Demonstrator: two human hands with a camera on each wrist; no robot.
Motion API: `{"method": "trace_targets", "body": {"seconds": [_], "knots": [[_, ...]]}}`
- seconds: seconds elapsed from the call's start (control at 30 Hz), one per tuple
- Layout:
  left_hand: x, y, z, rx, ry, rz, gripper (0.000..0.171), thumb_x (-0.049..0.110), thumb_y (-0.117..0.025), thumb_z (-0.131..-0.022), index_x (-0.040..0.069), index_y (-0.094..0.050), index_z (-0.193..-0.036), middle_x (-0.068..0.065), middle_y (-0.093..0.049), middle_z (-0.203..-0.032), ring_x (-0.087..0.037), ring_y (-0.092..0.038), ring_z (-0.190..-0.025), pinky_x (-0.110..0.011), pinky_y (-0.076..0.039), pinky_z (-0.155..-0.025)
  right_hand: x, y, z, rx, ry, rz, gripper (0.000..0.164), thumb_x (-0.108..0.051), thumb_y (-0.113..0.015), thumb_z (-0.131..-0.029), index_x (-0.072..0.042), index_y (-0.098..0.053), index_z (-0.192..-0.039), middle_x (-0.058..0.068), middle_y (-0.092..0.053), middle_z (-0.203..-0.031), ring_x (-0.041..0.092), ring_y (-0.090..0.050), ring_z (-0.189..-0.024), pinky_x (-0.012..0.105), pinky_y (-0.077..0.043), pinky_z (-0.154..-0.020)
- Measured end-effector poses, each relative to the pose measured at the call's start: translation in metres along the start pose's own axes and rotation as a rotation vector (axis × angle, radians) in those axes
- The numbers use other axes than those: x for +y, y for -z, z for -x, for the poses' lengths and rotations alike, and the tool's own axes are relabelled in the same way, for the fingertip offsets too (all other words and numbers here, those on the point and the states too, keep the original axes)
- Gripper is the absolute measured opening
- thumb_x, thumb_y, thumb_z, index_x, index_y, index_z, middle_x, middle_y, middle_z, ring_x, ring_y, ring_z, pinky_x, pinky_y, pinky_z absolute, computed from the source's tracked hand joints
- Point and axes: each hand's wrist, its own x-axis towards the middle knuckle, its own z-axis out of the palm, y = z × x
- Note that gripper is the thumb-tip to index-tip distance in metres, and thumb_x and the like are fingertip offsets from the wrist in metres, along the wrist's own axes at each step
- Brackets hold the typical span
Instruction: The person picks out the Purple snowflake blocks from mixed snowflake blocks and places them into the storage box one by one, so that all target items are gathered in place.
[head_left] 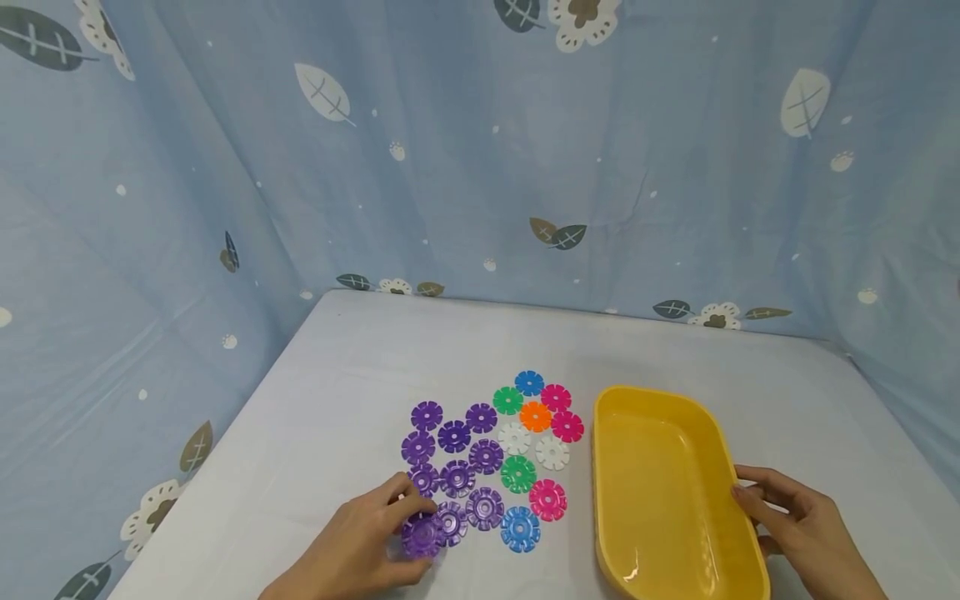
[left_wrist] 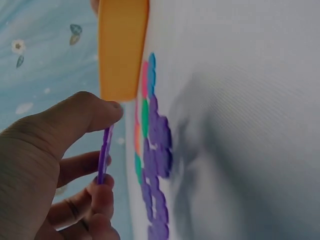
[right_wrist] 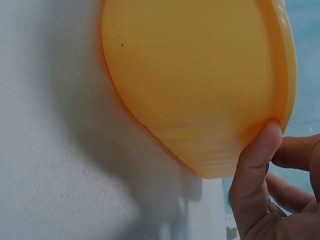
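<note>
My left hand (head_left: 363, 533) pinches a purple snowflake disc (head_left: 422, 537) between thumb and fingers. From the left wrist view, this purple disc (left_wrist: 104, 155) stands on edge, raised off the table. Beyond it lie several more purple discs (head_left: 457, 478), spread flat in a loose cluster. At the right side, my right hand (head_left: 806, 525) holds the rim of a yellow tray (head_left: 660, 500), with nothing inside it. The right wrist view has the thumb and a finger pinching the rim of the yellow tray (right_wrist: 200, 65).
Between the purple cluster and the tray lie blue (head_left: 521, 529), pink (head_left: 548, 500), green (head_left: 518, 474), white (head_left: 552, 452) and orange discs (head_left: 536, 417). A white cloth covers the table (head_left: 360, 358). Blue patterned curtains (head_left: 450, 167) hang behind and at the sides.
</note>
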Motion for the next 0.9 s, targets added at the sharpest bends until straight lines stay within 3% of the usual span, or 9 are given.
{"method": "trace_targets", "body": {"seconds": [0.2,0.4,0.9], "knots": [[0.015,0.0,-0.012,0.011,-0.093,0.037,0.042,0.033,-0.087,-0.076,0.018,-0.072,-0.113,0.014,-0.049,-0.095,0.004,-0.052,-0.077,-0.013,-0.049,-0.067,0.002,0.0,0.004,-0.001,0.005,-0.022,0.073,-0.045,-0.064,-0.096,0.002,-0.042,-0.146,0.007,-0.064,-0.102,0.022,-0.067,-0.083,0.039,-0.059,-0.07],[0.034,-0.003,-0.027,0.017,-0.189,0.017,0.043,0.034,-0.086,-0.077,0.018,-0.072,-0.115,0.011,-0.054,-0.1,0.002,-0.051,-0.078,-0.008,-0.046,-0.07,0.003,-0.001,0.007,-0.001,0.021,-0.034,0.071,-0.045,-0.065,-0.096,0.002,-0.045,-0.145,0.008,-0.063,-0.103,0.022,-0.067,-0.083,0.039,-0.059,-0.07],[0.065,-0.015,-0.058,-0.017,-0.297,0.034,0.04,0.039,-0.08,-0.084,0.023,-0.071,-0.12,0.012,-0.055,-0.103,0.006,-0.051,-0.079,-0.003,-0.042,-0.071,0.005,-0.007,0.011,0.027,0.044,-0.057,0.069,-0.042,-0.066,-0.096,0.003,-0.045,-0.145,0.009,-0.062,-0.101,0.024,-0.067,-0.08,0.04,-0.059,-0.068]]}}
